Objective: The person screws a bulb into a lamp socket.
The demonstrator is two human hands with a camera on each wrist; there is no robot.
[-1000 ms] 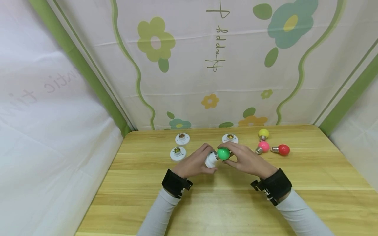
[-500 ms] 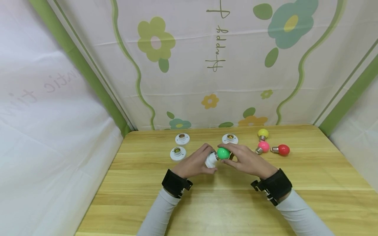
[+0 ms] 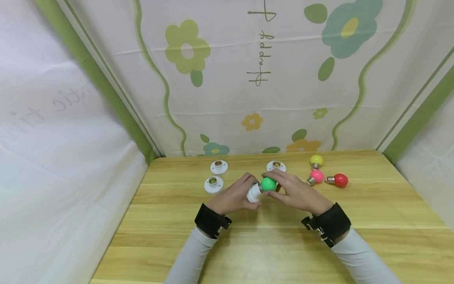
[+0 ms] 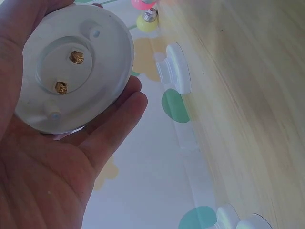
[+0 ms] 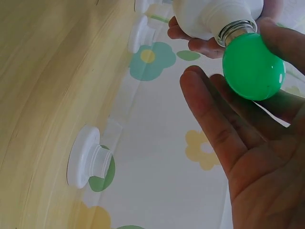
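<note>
At the centre of the head view, the left hand (image 3: 234, 195) gripped a white lamp socket (image 3: 253, 192), its fingers curled round the body; the left wrist view showed the socket's round base (image 4: 74, 67) with two brass screws resting against the palm. The green bulb (image 3: 268, 184) sat with its metal thread in the socket's mouth, just right of the left hand and between both hands, raised a little above the wooden surface (image 3: 269, 244). The right hand (image 3: 296, 193) held the bulb: in the right wrist view the thumb lay over its upper right side while the fingers (image 5: 214, 124) reached up beside its left side, only loosely bent.

Three more white sockets stood on the surface: two left of the hands (image 3: 218, 167) (image 3: 213, 184) and one just behind the bulb (image 3: 276, 166). To the right of the right hand lay a yellow bulb (image 3: 316, 160), a pink bulb (image 3: 315, 176) and a red bulb (image 3: 338, 180), close together but apart from the hands. A flowered cloth backdrop (image 3: 248, 79) filled the upper frame.
</note>
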